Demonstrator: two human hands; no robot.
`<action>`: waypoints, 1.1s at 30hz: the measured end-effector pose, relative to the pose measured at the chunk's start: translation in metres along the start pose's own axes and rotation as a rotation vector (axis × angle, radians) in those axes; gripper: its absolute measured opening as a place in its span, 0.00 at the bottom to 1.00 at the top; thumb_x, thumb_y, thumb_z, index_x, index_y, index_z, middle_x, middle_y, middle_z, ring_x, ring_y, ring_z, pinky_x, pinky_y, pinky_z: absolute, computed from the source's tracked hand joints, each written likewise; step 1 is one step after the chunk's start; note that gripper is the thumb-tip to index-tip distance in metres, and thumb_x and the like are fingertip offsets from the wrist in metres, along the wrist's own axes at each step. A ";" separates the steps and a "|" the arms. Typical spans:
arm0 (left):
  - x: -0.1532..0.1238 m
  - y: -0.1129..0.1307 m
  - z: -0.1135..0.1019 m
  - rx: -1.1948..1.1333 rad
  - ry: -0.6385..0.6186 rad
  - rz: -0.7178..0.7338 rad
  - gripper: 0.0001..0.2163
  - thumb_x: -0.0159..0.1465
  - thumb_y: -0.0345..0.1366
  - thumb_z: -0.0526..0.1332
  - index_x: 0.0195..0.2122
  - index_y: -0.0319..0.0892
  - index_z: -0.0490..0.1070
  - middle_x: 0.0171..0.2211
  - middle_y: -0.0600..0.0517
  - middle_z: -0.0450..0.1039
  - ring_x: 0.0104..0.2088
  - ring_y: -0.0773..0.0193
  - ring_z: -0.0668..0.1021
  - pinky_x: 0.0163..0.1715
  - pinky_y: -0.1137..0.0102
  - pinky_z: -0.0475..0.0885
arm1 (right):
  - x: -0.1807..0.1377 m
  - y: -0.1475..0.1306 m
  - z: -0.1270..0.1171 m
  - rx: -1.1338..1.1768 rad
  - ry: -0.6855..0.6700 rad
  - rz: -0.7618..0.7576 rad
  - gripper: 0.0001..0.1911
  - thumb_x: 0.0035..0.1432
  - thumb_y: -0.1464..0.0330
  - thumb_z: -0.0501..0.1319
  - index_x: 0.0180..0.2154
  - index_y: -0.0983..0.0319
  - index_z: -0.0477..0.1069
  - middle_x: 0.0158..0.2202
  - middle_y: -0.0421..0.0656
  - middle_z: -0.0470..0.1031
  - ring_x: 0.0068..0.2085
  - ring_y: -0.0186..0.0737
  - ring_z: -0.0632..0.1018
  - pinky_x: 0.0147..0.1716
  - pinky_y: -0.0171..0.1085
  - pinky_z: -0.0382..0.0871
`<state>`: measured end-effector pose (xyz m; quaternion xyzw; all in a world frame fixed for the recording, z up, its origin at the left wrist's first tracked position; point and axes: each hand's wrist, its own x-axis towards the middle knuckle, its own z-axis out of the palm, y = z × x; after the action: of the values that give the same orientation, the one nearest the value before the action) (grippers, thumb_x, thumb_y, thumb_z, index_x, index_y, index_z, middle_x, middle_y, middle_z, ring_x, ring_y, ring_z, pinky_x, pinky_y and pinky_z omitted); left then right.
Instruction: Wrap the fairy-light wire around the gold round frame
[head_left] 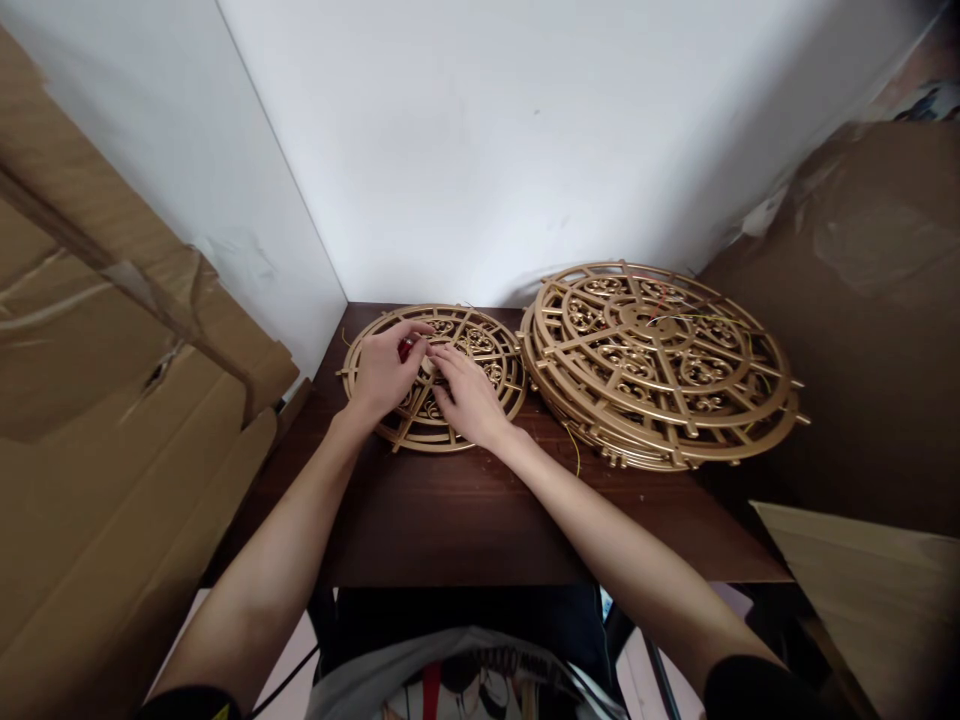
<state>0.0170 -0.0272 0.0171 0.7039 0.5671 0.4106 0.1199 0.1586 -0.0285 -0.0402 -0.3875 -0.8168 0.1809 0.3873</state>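
Note:
A single round gold openwork disc (491, 345) lies flat on the dark wooden table (457, 520), near the back left. Both of my hands rest on its middle. My left hand (384, 373) has its fingers curled and pinched around a small red piece (405, 348) at the disc's centre. My right hand (469, 395) lies beside it with fingers bent down onto the fretwork, fingertips meeting the left hand's. What the right fingers hold, if anything, is hidden.
A stack of several larger gold openwork discs (660, 365) sits at the table's right, with thin yellow wire (576, 450) trailing near its front edge. Cardboard boxes (112, 400) flank the left and cardboard (877, 330) the right. White walls close the back.

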 end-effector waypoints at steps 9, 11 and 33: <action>0.002 -0.005 0.001 -0.016 0.035 0.030 0.11 0.61 0.30 0.56 0.41 0.38 0.75 0.33 0.51 0.77 0.25 0.69 0.69 0.30 0.72 0.67 | 0.001 -0.003 -0.006 0.015 0.014 -0.005 0.20 0.55 0.78 0.55 0.49 0.64 0.71 0.52 0.48 0.73 0.54 0.44 0.72 0.57 0.45 0.64; 0.001 -0.005 0.001 -0.012 0.006 0.070 0.12 0.61 0.28 0.55 0.43 0.38 0.74 0.34 0.50 0.77 0.26 0.68 0.71 0.31 0.72 0.68 | 0.001 -0.004 -0.006 -0.027 -0.019 -0.019 0.17 0.56 0.78 0.56 0.47 0.64 0.72 0.50 0.48 0.74 0.53 0.45 0.72 0.56 0.46 0.64; -0.007 -0.014 0.016 0.427 -0.288 0.119 0.30 0.63 0.26 0.49 0.67 0.51 0.50 0.48 0.45 0.68 0.45 0.55 0.73 0.43 0.62 0.69 | -0.001 -0.010 -0.006 -0.193 -0.107 -0.101 0.14 0.59 0.75 0.54 0.45 0.65 0.72 0.51 0.50 0.73 0.53 0.46 0.71 0.58 0.48 0.58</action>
<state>0.0187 -0.0240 -0.0047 0.7966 0.5755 0.1835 0.0237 0.1587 -0.0356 -0.0305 -0.3713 -0.8683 0.1022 0.3126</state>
